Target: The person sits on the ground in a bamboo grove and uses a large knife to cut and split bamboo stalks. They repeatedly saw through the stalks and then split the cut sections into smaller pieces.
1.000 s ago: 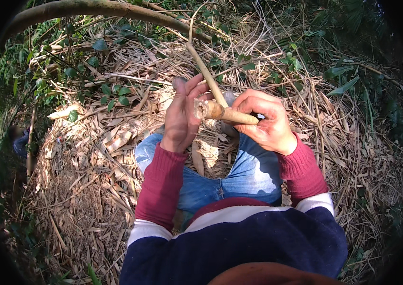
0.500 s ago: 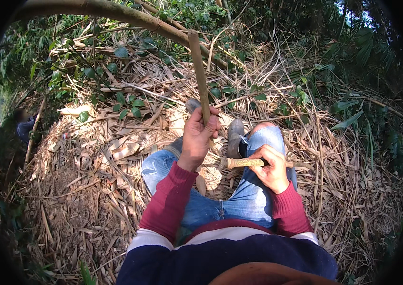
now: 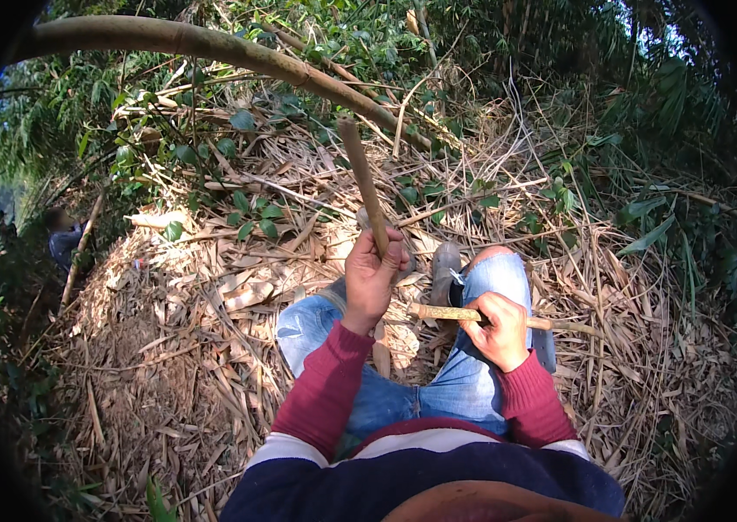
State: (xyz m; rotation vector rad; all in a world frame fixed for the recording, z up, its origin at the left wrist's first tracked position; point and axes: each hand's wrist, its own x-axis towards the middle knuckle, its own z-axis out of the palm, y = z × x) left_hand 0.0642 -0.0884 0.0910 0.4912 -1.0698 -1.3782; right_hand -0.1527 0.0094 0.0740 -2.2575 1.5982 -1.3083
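Observation:
My left hand is closed around the lower end of a brown wooden stick, which points up and away with a slight lean to the left. Over my right thigh, my right hand is wrapped round a mottled yellowish bamboo stick lying almost level. Its left end juts out between my knees. A thinner brown length shows on the other side of the fist; whether it is one piece with the stick I cannot tell. A dark patch shows by the right fingers.
Dry bamboo leaves and twigs cover the ground around my bent legs in jeans. A thick bamboo stem arches across the far side. Green undergrowth stands to the right. Another person is at the far left.
The whole view has shifted slightly, moving the scene right and down. The stick in my left hand is lower and tips farther away. Both hands keep their grips.

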